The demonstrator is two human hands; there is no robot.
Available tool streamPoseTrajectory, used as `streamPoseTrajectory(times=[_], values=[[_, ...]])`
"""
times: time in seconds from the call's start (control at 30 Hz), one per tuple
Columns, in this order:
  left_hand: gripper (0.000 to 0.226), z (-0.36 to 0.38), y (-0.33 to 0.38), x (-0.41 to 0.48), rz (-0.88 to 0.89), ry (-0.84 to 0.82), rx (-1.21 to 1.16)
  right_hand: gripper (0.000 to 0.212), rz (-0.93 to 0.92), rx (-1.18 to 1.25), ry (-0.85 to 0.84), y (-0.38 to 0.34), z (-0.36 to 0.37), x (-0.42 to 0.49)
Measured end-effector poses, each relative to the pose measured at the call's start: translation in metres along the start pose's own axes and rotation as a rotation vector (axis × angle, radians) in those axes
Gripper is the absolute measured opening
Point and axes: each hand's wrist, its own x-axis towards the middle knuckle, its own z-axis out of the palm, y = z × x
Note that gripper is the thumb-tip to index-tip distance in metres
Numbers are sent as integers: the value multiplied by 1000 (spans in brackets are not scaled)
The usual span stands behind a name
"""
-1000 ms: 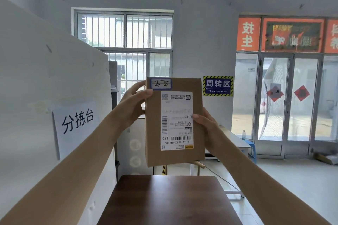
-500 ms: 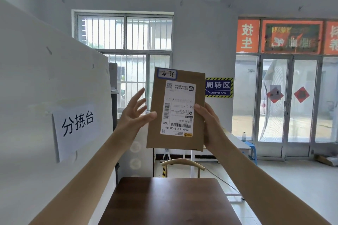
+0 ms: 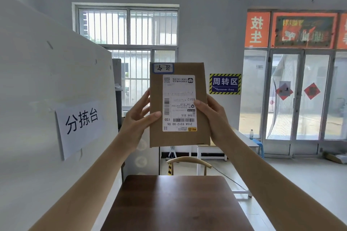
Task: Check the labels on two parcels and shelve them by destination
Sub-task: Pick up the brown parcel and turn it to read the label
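I hold a brown parcel (image 3: 178, 139) upright at centre frame.
My left hand (image 3: 139, 118) and right hand (image 3: 216, 118) grip its sides, label (image 3: 179, 103) facing me.

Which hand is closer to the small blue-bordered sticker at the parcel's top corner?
Left. The left hand grips the parcel by its left edge, directly below the blue-bordered sticker. The right hand grips the opposite edge, across the parcel's width from it.
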Motion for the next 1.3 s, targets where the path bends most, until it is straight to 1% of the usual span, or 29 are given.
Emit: streamPoseTrajectory(times=[0.13, 0.33, 0.43, 0.53, 0.6, 0.67, 0.7, 0.77, 0.8, 0.87, 0.93, 1.0, 1.13, 1.17, 1.23, 1.3], values=[[82, -3, 3, 3, 10, -13, -24, 49, -47, 38, 18, 1, 1, 0], [79, -6, -7, -1, -7, -45, -84, 46, -65, 71, -11, 11, 2, -4], [76, -9, -12, -1, -39, -68, -85, 47, -44, 66, 18, 24, 2, -9], [83, -16, -8, 5, -75, -83, -21, 49, -18, 67, 62, 31, -2, -10], [92, -21, 0, 13, -109, -109, 7, 51, 11, 62, 66, 31, -6, -8], [103, -25, 9, 21, -148, -135, 29, 65, 37, 76, 41, 28, -11, -4], [105, -27, 13, 25, -162, -146, 45, 79, 49, 85, 33, 25, -14, -2], [102, -30, 21, 31, -182, -197, 75, 114, 75, 86, 25, 18, -21, 2], [100, -32, 25, 34, -192, -228, 86, 127, 86, 75, 12, 13, -25, 4], [96, -37, 34, 40, -207, -289, 133, 137, 114, 7, -41, 5, -31, 5], [92, -41, 40, 45, -217, -334, 188, 139, 152, -69, -111, -2, -36, 5], [91, -40, 44, 48, -216, -350, 218, 135, 167, -95, -146, -5, -37, 5], [93, -35, 40, 47, -197, -374, 213, 104, 138, -94, -146, -6, -37, 4], [94, -34, 38, 45, -202, -371, 215, 102, 134, -92, -138, -5, -38, 5], [97, -32, 36, 41, -216, -343, 229, 108, 131, -85, -116, -2, -40, 4], [99, -28, 36, 39, -210, -264, 228, 111, 134, -68, -83, 2, -42, 4]])
